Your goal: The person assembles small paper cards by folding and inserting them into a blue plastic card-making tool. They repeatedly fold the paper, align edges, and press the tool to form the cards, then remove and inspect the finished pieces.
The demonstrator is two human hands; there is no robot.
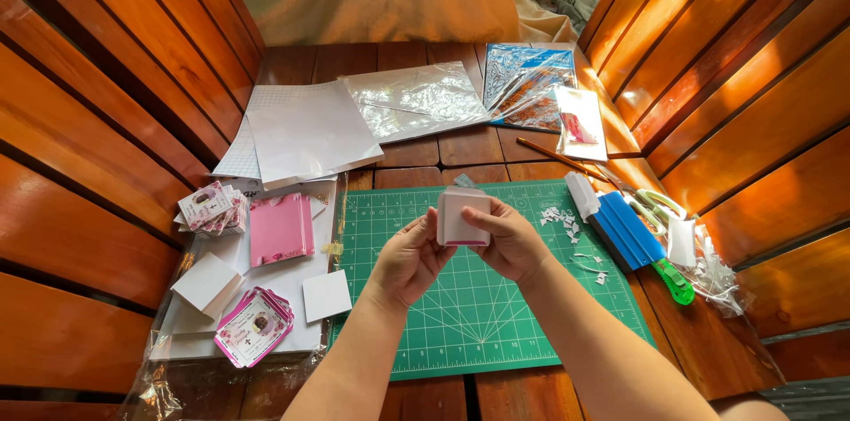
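I hold a small pale box (pixel 462 216) between both hands above the green cutting mat (pixel 478 315); my left hand (pixel 409 257) and right hand (pixel 509 239) have fingers closed around it. Clear sleeves (pixel 416 100) at twelve o'clock; their contents are unclear.

Cutting mat (pixel 460 324) lies mid-table; card stacks (pixel 252 324) left of it; scissors (pixel 668 275) right; sheets (pixel 310 129) behind.

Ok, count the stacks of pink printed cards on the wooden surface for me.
2. One stack of pink printed cards lies at the left, beside the pink sheet; the other stack lies nearer, left of the green cutting mat. More may be hidden under the white papers.
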